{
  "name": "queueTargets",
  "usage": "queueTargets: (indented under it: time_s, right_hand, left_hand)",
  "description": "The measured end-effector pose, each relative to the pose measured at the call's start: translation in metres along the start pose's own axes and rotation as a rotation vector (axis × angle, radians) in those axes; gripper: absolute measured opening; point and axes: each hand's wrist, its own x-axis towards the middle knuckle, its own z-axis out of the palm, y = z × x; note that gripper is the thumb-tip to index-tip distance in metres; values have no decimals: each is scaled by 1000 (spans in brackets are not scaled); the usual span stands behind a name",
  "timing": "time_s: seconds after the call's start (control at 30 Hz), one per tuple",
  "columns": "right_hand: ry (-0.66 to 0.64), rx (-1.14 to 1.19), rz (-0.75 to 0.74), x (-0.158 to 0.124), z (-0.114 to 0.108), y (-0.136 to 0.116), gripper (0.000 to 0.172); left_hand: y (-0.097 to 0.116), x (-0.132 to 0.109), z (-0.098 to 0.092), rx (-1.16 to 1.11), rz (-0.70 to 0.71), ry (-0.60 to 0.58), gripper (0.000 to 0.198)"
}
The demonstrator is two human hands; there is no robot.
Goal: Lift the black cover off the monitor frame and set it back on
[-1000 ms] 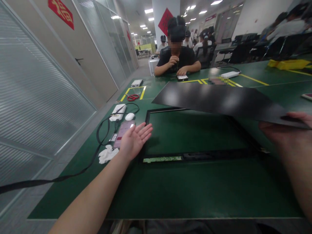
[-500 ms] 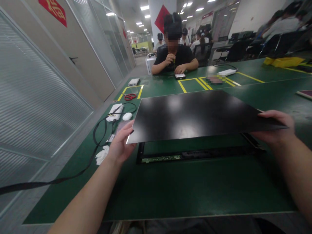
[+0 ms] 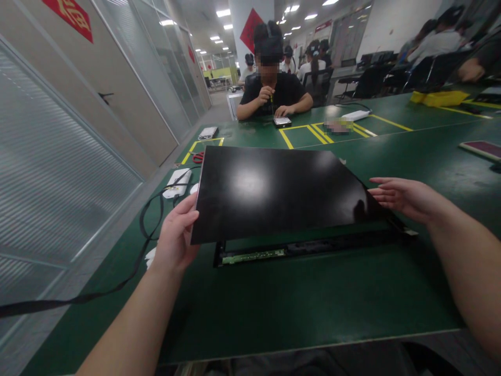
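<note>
A large flat display panel (image 3: pixel 270 196), glossy black, hangs tilted over the table. My left hand (image 3: pixel 176 230) grips its left edge, thumb on the front and the other fingers behind. By the right edge, my right hand (image 3: pixel 410 198) is open with fingers stretched out; the fingertips are at the edge, and whether they bear any weight I cannot tell. Underneath lies a thin black frame (image 3: pixel 324 244) with a green circuit board strip (image 3: pixel 254 256) along its near side. The panel hides most of the frame.
The green table (image 3: pixel 313 303) spreads all around. On the left are a white box (image 3: pixel 178 183), a black cable (image 3: pixel 143 219) and red scissors (image 3: pixel 198 157). Across the table, a person (image 3: pixel 274 94) works on a small device (image 3: pixel 282 121). A yellow tray (image 3: pixel 438 98) stands far right.
The panel has shifted left and tipped, showing more of its glossy face. My right hand has loosened from its right corner and opened. My left hand still grips the left edge.
</note>
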Motion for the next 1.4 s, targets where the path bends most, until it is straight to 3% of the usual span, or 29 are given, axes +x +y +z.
queueTargets:
  time_s: [0.37, 0.93, 1.4]
  right_hand:
    - [164, -325, -129, -2, 9, 2, 35]
    - [247, -411, -149, -2, 9, 2, 26]
    - [272, -478, -169, 1, 0, 3, 29]
  left_hand:
    - [-10, 0, 0, 21, -43, 40, 50]
    - [-19, 1, 1, 42, -85, 82, 46]
    - [-21, 0, 4, 38, -135, 141, 51]
